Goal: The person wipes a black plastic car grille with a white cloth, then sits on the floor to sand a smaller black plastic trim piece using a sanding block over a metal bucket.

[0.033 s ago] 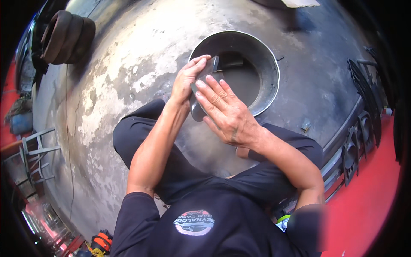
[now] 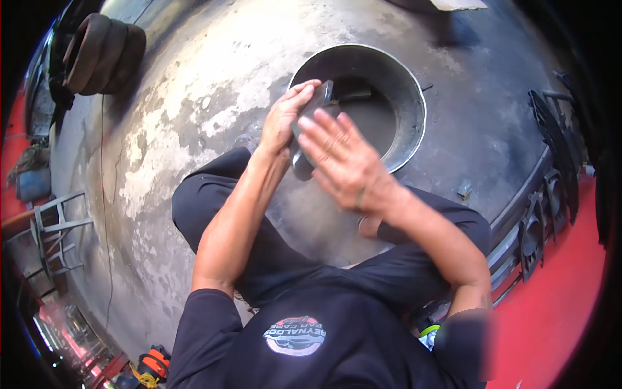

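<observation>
My left hand (image 2: 286,120) grips a dark, smooth, curved part (image 2: 321,94) by its left side, over the near-left rim of a round basin (image 2: 420,129). The part's rounded lower end (image 2: 302,167) shows below the fingers. Flat across the part lies my right hand (image 2: 346,159), its fingers stretched out and slightly blurred. A dark thin piece seems to be under those fingertips, but I cannot make out what it is. Murky grey liquid (image 2: 369,126) fills the bottom of the basin, and a dark block-like object (image 2: 355,93) sticks out of it at the far side.
My crossed legs (image 2: 214,191) are just nearer than the basin. A small block (image 2: 464,190) lies on the concrete floor to the right. Dark car panels (image 2: 531,227) line the right side by a red surface (image 2: 557,292). Stacked tyres (image 2: 103,55) and a metal stand (image 2: 61,223) are at left.
My right hand has shifted slightly right and down across the part and is more blurred. My left hand still grips the part in nearly the same place.
</observation>
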`<state>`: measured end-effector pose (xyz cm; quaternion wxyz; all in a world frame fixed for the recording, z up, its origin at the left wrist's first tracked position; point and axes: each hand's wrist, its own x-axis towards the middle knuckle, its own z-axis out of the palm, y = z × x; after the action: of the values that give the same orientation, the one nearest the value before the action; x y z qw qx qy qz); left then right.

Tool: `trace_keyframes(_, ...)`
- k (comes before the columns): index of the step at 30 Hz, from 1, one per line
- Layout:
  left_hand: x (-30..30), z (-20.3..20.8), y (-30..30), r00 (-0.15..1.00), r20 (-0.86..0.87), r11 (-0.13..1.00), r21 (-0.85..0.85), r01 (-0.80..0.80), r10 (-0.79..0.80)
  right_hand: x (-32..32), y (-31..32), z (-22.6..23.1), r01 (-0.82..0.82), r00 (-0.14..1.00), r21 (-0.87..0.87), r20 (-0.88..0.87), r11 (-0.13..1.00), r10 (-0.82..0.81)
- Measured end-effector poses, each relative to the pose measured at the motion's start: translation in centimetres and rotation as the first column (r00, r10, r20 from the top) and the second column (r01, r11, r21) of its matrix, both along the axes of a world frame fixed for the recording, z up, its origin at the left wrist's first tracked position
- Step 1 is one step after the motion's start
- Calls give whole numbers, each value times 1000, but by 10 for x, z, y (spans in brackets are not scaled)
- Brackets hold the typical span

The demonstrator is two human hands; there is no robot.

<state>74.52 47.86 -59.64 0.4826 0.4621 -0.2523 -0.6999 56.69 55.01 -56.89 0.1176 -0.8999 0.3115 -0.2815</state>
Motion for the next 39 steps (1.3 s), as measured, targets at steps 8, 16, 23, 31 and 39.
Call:
trace_keyframes(8,10,-16,-17,996,-87,1000,-25,-6,4,5,26,3,-108,994,109,20,988,107)
trace_keyframes(16,4,-10,-12,998,-32,996,-63,-58,56,8,0,6,13,999,-28,-35,1000,-14)
trace_keyframes(23,-9,7,2,999,-22,998,-49,-30,29,-11,-39,5,211,977,-3,-4,977,-211)
trace_keyframes(31,-12,20,14,903,410,972,-231,-35,130,-7,-24,0,198,971,-83,-121,977,-207)
trace_keyframes(39,-17,18,16,905,426,979,-182,97,-10,-3,-18,-3,182,979,-64,-75,981,-187)
